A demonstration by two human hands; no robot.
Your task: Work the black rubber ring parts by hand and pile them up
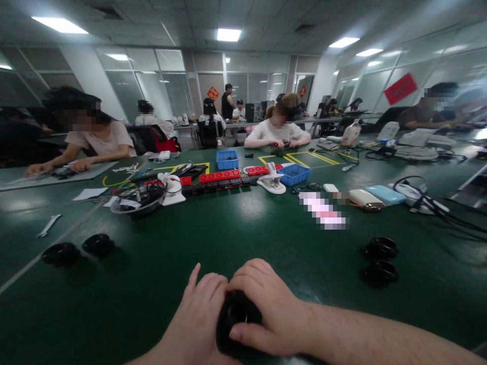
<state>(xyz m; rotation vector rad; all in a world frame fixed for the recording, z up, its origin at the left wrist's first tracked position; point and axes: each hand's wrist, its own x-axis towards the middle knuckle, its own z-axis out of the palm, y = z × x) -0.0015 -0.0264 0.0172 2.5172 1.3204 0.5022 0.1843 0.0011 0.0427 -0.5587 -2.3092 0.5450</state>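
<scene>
Both hands are wrapped round a black round part with a hollow centre (pixel 236 313), close to me at the table's near side. My left hand (pixel 198 317) grips its left side, with the little finger sticking up. From the right, my right hand (pixel 268 309) closes over it, thumb lying across the top and fingers curled over the far rim. Much of the part is hidden by the hands. Similar black round parts lie apart from it: one pair at the left, a black ring-shaped part (pixel 61 253) and its neighbour (pixel 98 244), and another pair (pixel 381 247) at the right.
A wrench (pixel 49 225) lies at the left on the green table (pixel 160 243). Farther back are a metal bowl of black parts (pixel 139 207), red socket strips (pixel 219 175), a white clip stand (pixel 272 180), blue bins (pixel 294 175) and cables (pixel 437 203). Co-workers sit beyond.
</scene>
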